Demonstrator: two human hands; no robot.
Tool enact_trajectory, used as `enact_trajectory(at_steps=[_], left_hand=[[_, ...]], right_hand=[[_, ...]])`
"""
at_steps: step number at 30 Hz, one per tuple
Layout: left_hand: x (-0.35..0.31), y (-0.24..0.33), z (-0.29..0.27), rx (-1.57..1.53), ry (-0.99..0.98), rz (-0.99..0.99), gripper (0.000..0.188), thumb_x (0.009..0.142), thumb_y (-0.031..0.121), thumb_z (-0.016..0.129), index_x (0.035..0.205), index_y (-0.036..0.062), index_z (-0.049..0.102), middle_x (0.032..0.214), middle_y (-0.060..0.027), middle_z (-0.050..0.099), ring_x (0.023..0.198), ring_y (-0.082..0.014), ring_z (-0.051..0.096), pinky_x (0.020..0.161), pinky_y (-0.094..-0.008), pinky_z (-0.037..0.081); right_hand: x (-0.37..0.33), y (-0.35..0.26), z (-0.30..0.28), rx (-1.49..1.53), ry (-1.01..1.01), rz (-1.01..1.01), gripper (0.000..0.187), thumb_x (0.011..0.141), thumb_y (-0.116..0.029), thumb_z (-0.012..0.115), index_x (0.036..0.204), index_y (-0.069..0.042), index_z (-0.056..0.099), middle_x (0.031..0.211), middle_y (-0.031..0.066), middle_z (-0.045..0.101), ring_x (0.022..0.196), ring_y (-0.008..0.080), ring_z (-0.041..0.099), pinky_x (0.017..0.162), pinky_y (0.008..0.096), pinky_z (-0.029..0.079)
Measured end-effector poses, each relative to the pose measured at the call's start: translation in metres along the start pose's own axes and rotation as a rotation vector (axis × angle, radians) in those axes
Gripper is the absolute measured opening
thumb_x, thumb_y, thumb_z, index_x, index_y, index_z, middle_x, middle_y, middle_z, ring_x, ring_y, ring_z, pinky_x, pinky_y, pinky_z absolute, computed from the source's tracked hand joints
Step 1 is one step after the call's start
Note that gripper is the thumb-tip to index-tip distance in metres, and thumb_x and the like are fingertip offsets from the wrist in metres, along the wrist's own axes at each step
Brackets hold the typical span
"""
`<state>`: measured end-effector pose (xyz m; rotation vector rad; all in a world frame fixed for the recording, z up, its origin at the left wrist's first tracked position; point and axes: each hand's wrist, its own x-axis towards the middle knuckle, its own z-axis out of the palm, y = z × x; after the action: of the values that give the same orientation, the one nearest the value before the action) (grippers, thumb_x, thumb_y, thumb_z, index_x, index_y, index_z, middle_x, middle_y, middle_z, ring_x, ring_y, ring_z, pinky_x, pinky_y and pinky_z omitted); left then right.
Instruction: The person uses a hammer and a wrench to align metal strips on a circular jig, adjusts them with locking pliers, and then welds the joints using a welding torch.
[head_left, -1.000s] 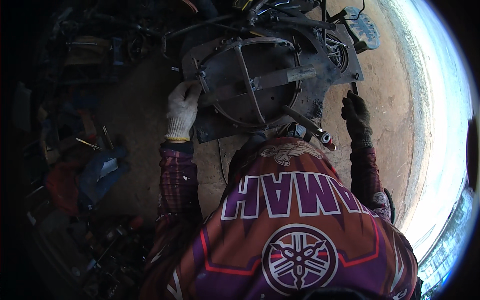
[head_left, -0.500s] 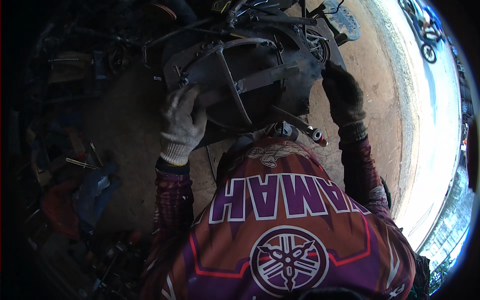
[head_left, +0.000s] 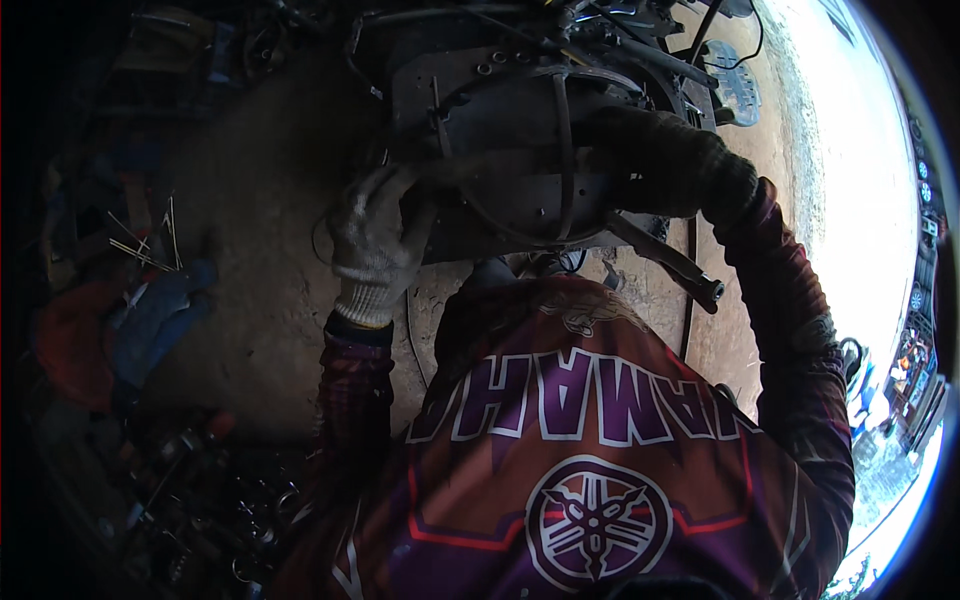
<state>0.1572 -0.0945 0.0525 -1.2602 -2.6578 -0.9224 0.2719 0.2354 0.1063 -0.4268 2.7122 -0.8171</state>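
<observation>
On the metal frame [head_left: 540,150] — right hand [head_left: 660,160] now gripping centre, left hand [head_left: 375,245] clamping its edge.

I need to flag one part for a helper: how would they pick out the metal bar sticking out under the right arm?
Start at the big dark metal plate with curved rods that both gloved hands grip. From its lower right corner a slim metal bar slants down and right over the dirt floor. Unlike the curved rods, it is straight and ends in a small round tip.

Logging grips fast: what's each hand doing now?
Left hand: closed on the edge of the metal frame.
Right hand: resting on the frame; grip cannot be told.
</observation>
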Motion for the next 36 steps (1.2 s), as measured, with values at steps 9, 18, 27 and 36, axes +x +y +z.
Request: enact_trajectory(at_steps=[9,18,27,36], left_hand=[[-0.014,-0.007,0.015,0.038,0.146,0.006,0.037,0.078,0.021,0.08,0.11,0.0056,0.067,0.11,-0.0134,0.064,0.102,-0.0322,0.062,0.088,-0.0438,0.052],[0.016,-0.024,0.004,-0.216,0.229,-0.027,0.026,0.087,0.006,0.067,0.113,0.0049,0.067,0.112,-0.0131,0.064,0.093,-0.0298,0.067,0.079,-0.037,0.056],[0.167,-0.035,0.028,-0.256,-0.301,0.199,0.023,0.091,0.021,0.066,0.109,0.0078,0.071,0.103,-0.0127,0.071,0.098,-0.0279,0.068,0.086,-0.0373,0.054],[0.232,-0.021,0.083,0.092,-0.723,0.097,0.038,0.09,0.03,0.06,0.123,0.0132,0.066,0.125,-0.0099,0.063,0.116,-0.0279,0.061,0.101,-0.0391,0.048]], right_hand=[[0.023,-0.012,0.001,-0.071,-0.011,0.165,0.052,0.075,-0.035,0.079,0.122,-0.015,0.066,0.113,0.013,0.064,0.106,0.0337,0.064,0.092,0.0417,0.052],[0.028,-0.012,-0.002,-0.071,-0.034,0.193,0.056,0.075,-0.038,0.08,0.123,-0.013,0.065,0.112,0.0136,0.064,0.104,0.033,0.064,0.089,0.0417,0.053],[-0.04,-0.055,-0.024,0.108,0.349,0.523,0.064,0.084,-0.01,0.074,0.142,-0.007,0.049,0.138,0.0154,0.057,0.123,0.0261,0.058,0.103,0.038,0.048],[-0.161,-0.063,0.054,0.769,1.114,0.916,0.051,0.09,0.007,0.063,0.138,0.001,0.051,0.137,0.0138,0.057,0.123,0.0218,0.057,0.103,0.0345,0.049]])
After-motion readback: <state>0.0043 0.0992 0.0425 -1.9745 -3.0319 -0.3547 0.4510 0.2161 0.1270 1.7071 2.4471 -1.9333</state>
